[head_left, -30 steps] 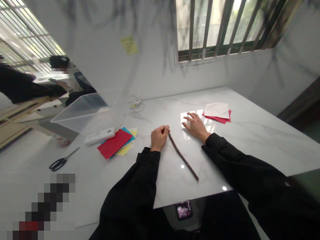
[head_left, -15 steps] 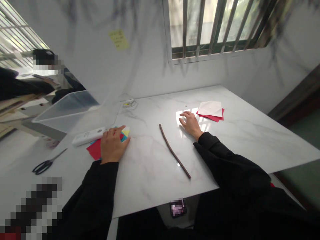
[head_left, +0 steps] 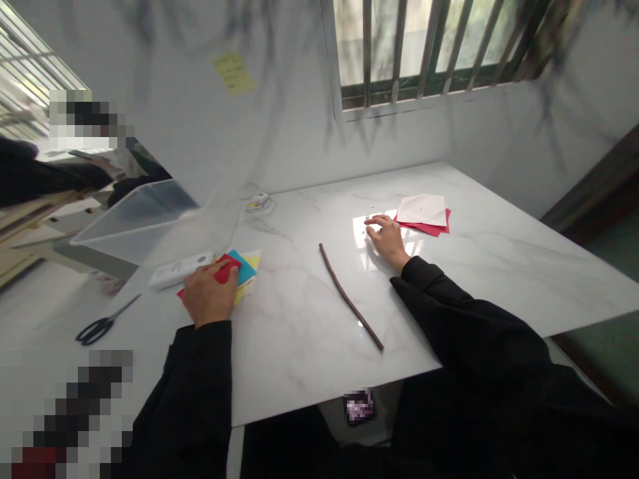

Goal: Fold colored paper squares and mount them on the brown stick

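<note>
- Coloured sheets (head_left: 246,267) lie towards the left of the big white marble-patterned table (head_left: 289,359); a second later than its place by the stick's far end, the left hand (head_left: 208,295) is over them, so contact is now with paper rather than wood.
- Clear plastic bin (head_left: 120,226): beyond the coloured sheets, towards the left, its walls see-through.
- Brown stick (head_left: 349,301): slim, dark and gently bent, lying slantwise between the two arms. Neither hand touches it now.
- Loose coloured pile: red on top, blue poking out beneath, yellow and paler edges fanned towards the right. Corners point different ways, and the hand hides a good part of the red.
- Left hand: fingers bent over the red, thumb along its right side. I can't tell whether it is pinching a sheet or just resting there.
- Right hand (head_left: 389,241): loosely open, fingers curved, no held thing visible. It is just beside the pale sheet (head_left: 423,209) and the red paper (head_left: 434,228) under that sheet, a bit closer to them than half a second ago.
- White oblong device (head_left: 177,271): right behind the left hand.
- Black-handled scissors (head_left: 97,329): left of that hand, untouched.
- Tiny specks (head_left: 372,206): near the right hand's fingertips, too small to identify.
</note>
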Demonstrator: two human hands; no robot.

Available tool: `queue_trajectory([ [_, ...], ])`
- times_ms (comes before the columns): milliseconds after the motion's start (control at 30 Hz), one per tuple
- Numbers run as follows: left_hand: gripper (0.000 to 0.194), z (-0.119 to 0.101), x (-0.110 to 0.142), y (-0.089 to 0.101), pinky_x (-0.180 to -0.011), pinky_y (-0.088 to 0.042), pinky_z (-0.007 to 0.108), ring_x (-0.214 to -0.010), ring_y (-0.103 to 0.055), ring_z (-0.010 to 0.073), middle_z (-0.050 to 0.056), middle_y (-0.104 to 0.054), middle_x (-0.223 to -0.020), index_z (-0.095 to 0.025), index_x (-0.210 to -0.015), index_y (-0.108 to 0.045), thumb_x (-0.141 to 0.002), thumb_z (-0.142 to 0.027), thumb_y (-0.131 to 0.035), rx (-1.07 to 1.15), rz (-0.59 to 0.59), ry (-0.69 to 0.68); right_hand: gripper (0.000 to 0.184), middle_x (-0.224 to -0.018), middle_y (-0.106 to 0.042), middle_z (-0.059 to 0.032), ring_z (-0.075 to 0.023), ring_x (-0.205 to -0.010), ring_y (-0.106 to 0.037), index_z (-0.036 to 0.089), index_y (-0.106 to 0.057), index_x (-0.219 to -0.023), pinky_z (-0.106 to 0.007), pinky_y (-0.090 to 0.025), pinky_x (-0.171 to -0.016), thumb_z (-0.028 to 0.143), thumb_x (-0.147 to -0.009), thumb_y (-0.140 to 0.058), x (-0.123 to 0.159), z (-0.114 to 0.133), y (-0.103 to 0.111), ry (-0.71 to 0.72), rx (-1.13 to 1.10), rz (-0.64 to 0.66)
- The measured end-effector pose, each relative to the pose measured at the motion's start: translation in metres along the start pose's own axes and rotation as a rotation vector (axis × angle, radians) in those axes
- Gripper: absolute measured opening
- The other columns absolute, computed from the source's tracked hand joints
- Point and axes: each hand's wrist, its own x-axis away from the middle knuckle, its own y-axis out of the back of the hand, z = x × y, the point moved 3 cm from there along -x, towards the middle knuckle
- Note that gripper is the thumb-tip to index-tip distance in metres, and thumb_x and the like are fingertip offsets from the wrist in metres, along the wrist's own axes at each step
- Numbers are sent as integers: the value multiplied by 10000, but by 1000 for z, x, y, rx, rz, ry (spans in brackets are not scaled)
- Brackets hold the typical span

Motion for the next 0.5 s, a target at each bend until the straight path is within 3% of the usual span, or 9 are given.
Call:
queue_trajectory([
  [267, 498, -5, 4, 19, -834, -494, 486, -948, -690, 400, 206, -784, -1052, -142, -1092, -817, -918, -499, -517, -38, 25, 240, 285, -1248, -705, -115, -286, -1150, -665, 227, -811, -1025, -480, -547, -1039, 193, -854, -586, -2, -5, -1, -23, 12, 14],
  [400, 392, -9, 3, 17, -806, -474, 418, -905, -677, 335, 124, -798, -1041, -208, -1042, -815, -857, -497, -625, -43, 11, 245, 287, -1227, -712, -109, -286, -1117, -676, 228, -815, -1015, -483, -546, -1044, 190, -842, -588, -2, -4, -1, -24, 10, 15],
  [500, 318, -17, 3, 22, -771, -450, 363, -871, -654, 281, 73, -793, -1024, -239, -1018, -803, -856, -467, -652, -54, -76, 191, 288, -1211, -718, -106, -281, -1106, -680, 228, -814, -1011, -475, -551, -1040, 187, -840, -585, -2, -4, -1, -26, 5, 15],
])
